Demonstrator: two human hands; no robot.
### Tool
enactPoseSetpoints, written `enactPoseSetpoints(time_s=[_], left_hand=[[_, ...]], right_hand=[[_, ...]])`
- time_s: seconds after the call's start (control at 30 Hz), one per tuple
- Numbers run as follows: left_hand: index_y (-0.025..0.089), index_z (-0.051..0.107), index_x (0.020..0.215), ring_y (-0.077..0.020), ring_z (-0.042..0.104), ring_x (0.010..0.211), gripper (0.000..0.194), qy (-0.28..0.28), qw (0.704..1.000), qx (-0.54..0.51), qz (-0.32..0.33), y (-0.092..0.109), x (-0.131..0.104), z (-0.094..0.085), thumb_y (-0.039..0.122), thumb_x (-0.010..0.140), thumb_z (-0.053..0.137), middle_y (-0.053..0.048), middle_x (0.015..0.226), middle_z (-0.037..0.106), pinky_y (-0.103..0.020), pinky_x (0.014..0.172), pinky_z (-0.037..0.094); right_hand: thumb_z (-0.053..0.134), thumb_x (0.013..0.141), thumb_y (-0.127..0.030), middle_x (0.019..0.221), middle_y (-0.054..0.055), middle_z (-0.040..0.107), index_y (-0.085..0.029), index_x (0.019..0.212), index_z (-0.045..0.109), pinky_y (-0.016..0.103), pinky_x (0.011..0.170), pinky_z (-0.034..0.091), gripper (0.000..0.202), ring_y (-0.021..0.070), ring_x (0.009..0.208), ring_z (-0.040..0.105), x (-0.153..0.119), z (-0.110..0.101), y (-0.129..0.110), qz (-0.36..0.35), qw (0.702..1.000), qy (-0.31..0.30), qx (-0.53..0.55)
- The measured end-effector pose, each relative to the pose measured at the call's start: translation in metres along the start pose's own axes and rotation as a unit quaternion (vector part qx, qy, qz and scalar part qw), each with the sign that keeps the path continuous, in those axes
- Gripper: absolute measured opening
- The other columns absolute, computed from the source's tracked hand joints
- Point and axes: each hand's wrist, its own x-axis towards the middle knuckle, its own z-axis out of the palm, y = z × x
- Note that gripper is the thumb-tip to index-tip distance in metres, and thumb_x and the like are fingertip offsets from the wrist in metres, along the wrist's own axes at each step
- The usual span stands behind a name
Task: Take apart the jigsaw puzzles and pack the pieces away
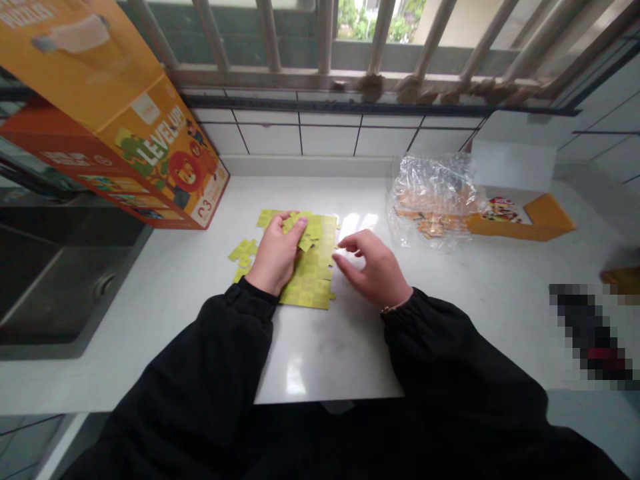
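Note:
My left hand is closed on yellow-green jigsaw puzzle pieces, the thumb pressed over them. Below it lies a joined yellow-green jigsaw puzzle, flat on the counter, its right edge showing tabs and notches. Part of this puzzle is hidden by the hand and the held pieces. Beside the puzzle's right edge hovers my right hand, thumb and forefinger curved with a small gap and nothing visible between them. Loose puzzle pieces rest on the counter left of my left wrist.
An orange puzzle box stands open at the left, next to a dark sink. Crinkled clear plastic with orange pieces lies at the right, against an open small box. The white counter ends in front of me.

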Motion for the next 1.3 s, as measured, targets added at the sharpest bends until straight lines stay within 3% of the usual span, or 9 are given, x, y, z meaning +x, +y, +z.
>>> enactPoseSetpoints(time_s=[0.13,0.23,0.5,0.63,0.77,0.9,1.03,1.17,1.3], left_hand=[[0.024,0.060,0.104,-0.0134,0.074,0.078,0.027,0.106,0.991,-0.039,0.066,0.023,0.020,-0.019,0.024,0.092,0.084,0.001,0.095,0.075,-0.021,0.063,0.059],[0.025,0.059,0.103,-0.0142,0.074,0.080,0.021,0.149,0.983,-0.050,0.099,0.037,0.027,-0.031,0.024,0.096,0.080,0.001,0.095,0.075,-0.023,0.064,0.060],[0.022,0.055,0.110,-0.0106,0.071,0.080,0.009,0.234,0.965,-0.003,0.117,0.055,0.038,-0.070,0.020,0.109,0.064,0.003,0.095,0.074,-0.021,0.065,0.057],[0.020,0.057,0.114,-0.0092,0.069,0.076,0.009,0.279,0.951,0.018,0.129,0.065,0.039,-0.090,0.018,0.109,0.064,0.004,0.093,0.072,-0.020,0.064,0.050],[0.019,0.056,0.110,-0.0098,0.067,0.075,0.007,0.287,0.952,0.011,0.105,0.064,0.039,-0.093,0.017,0.109,0.063,0.004,0.092,0.071,-0.022,0.061,0.045],[0.020,0.056,0.110,-0.0101,0.066,0.075,0.009,0.283,0.955,0.006,0.084,0.058,0.040,-0.091,0.017,0.107,0.064,0.004,0.092,0.071,-0.023,0.062,0.044],[0.021,0.056,0.107,-0.0109,0.066,0.073,0.008,0.279,0.957,-0.002,0.078,0.058,0.042,-0.095,0.019,0.106,0.064,0.003,0.090,0.070,-0.024,0.063,0.048],[0.025,0.058,0.102,-0.0134,0.068,0.074,0.011,0.280,0.957,-0.020,0.077,0.058,0.044,-0.100,0.023,0.102,0.069,0.001,0.090,0.071,-0.024,0.059,0.050],[0.026,0.060,0.102,-0.0130,0.071,0.076,0.009,0.274,0.956,-0.060,0.086,0.053,0.050,-0.103,0.025,0.097,0.067,0.001,0.095,0.073,-0.022,0.059,0.053]], right_hand=[[0.081,0.098,-0.050,0.163,0.016,0.059,-0.026,0.151,0.062,0.060,0.127,0.042,0.061,0.0372,0.150,0.054,-0.013,0.031,-0.021,-0.142,0.964,-0.215,-0.061],[0.076,0.102,-0.047,0.170,0.011,0.054,-0.031,0.153,0.062,0.066,0.131,0.034,0.055,0.0375,0.156,0.049,-0.018,0.041,-0.028,-0.143,0.947,-0.265,-0.108],[0.075,0.094,-0.028,0.154,0.015,0.065,-0.024,0.132,0.072,0.056,0.122,0.047,0.039,0.0347,0.143,0.060,-0.001,-0.004,0.014,-0.051,0.969,-0.201,-0.133],[0.074,0.097,-0.037,0.149,0.015,0.067,-0.025,0.127,0.072,0.063,0.124,0.041,0.032,0.0369,0.141,0.059,0.001,-0.008,0.017,-0.013,0.976,-0.143,-0.163],[0.069,0.105,-0.046,0.137,0.015,0.072,-0.024,0.125,0.072,0.065,0.128,0.033,0.030,0.0366,0.134,0.060,0.010,0.026,-0.020,-0.033,0.978,-0.098,-0.181],[0.074,0.102,-0.055,0.143,0.017,0.070,-0.023,0.135,0.067,0.069,0.130,0.029,0.047,0.0383,0.138,0.056,0.029,0.091,-0.068,-0.046,0.977,-0.117,-0.174],[0.074,0.102,-0.051,0.139,0.016,0.072,-0.022,0.153,0.055,0.073,0.130,0.027,0.062,0.0380,0.137,0.056,0.052,0.146,-0.093,-0.009,0.976,-0.132,-0.175],[0.068,0.105,-0.042,0.131,0.015,0.074,-0.022,0.145,0.061,0.067,0.128,0.034,0.045,0.0361,0.128,0.062,0.064,0.160,-0.099,0.000,0.972,-0.151,-0.182],[0.072,0.102,-0.043,0.124,0.016,0.075,-0.021,0.143,0.063,0.059,0.123,0.040,0.048,0.0373,0.122,0.063,0.062,0.143,-0.088,-0.031,0.972,-0.148,-0.181]])
